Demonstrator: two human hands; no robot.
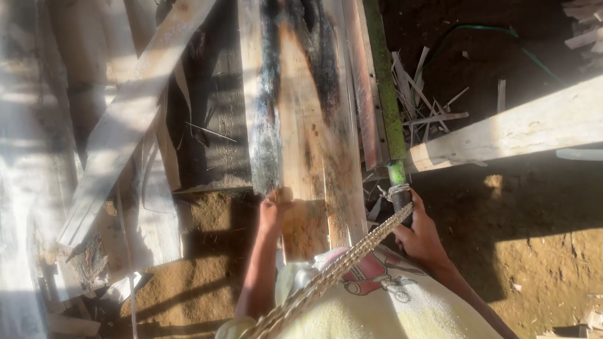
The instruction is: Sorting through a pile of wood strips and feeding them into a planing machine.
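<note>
Plank (301, 113) lies lengthwise in front of the person, pale wood with black charred or stained streaks along its upper half. Left hand (274, 207) rests on its near end, fingers curled over the edge and pressed together, thumb side toward the middle of the board. Right hand (419, 235) is closed in a fist around a dark handle (402, 207) at the near end of a long green bar (384, 88), which runs beside the right edge of the plank. Twisted rope (333, 276) is tied to the handle in a small knot and runs back toward the person's body, crossing the pale printed shirt (377, 295).

Progress, judged from the frame only: the near half of the plank shows a cleaner, lighter face than the far half, where the black streaks are dense. That suggests the surface work along the board is partly done (near portion) with the far, blackened stretch left. No fresh cut line is visible, and whether the green bar touches the plank cannot be told; motion blur softens the middle of the board.

Surroundings: a light beam (515, 129) angles in from the right, its cut end just beside the green bar. Wood slivers (427, 94) lie scattered on dark earth behind it. More weathered boards (125, 125) are stacked at left. Sandy ground (540, 251) lies at lower right, half in shadow.
</note>
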